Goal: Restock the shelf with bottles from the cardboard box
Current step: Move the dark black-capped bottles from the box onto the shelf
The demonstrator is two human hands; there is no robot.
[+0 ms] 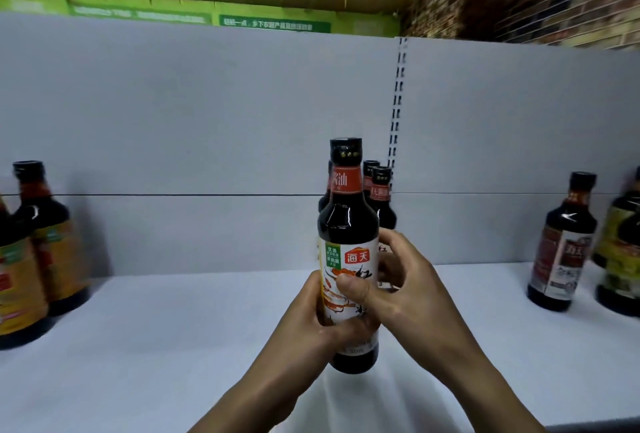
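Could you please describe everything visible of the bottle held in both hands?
The bottle looks like dark glass, with a black cap, red neck band and white label bearing a red logo and orange artwork. It is upright, base at or just above the shelf, before similar bottles. The left hand and right hand grip its label.

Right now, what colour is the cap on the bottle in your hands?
Black cap, clearest in head view.
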